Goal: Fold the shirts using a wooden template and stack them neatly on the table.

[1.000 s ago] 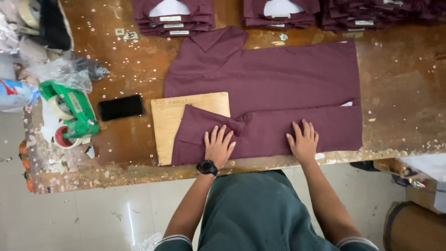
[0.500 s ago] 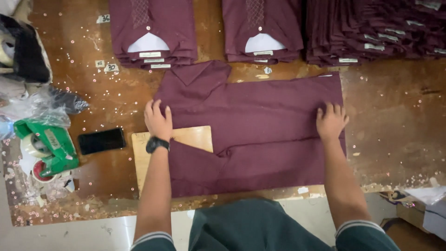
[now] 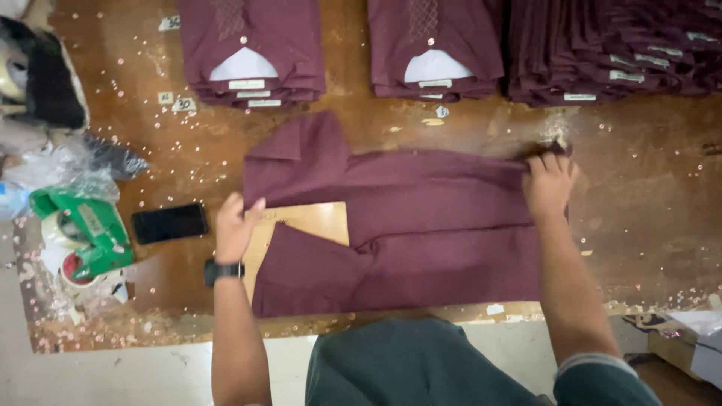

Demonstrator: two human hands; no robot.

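A maroon shirt lies spread on the brown worktable, its collar pointing left. A light wooden folding board lies on the shirt, with the near sleeve folded over it. My left hand, with a black watch at the wrist, holds the shirt's left edge by the board. At the shirt's far right corner my right hand pinches the fabric.
Stacks of folded maroon shirts line the table's far edge. To the left lie a black phone, a green tape dispenser and crumpled plastic bags. Small bits of confetti-like litter dot the table.
Both hands moved from the near edge of the shirt to its far side. The left hand went to the left edge, and the right hand now pinches the far right corner.
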